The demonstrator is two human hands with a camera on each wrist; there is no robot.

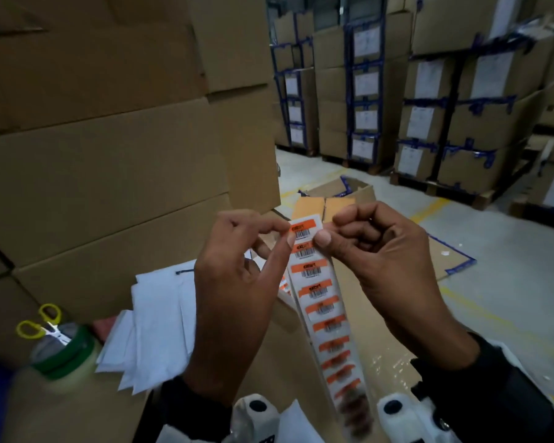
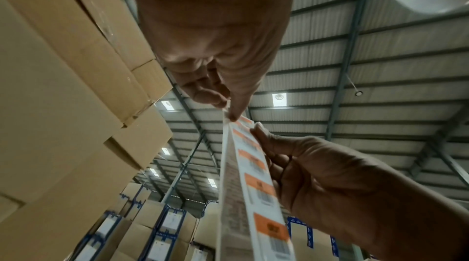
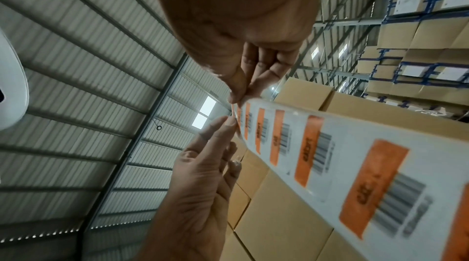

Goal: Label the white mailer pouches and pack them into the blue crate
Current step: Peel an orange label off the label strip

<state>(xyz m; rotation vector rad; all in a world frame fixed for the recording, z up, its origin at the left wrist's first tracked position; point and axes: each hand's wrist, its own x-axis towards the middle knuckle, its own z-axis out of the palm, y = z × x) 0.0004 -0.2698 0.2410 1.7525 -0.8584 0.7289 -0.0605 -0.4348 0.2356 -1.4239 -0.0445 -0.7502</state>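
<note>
Partly blurred label strip (image 1: 320,295), lower end.

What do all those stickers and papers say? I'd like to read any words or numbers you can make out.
Nothing reads for sure.
Label strip, held up by the left hand and right hand: dark print on orange bands, barcodes with tiny digits below, all too blurred.
White sheets on the stacked boxes: too far and small.
White pouches: no print legible.
</note>
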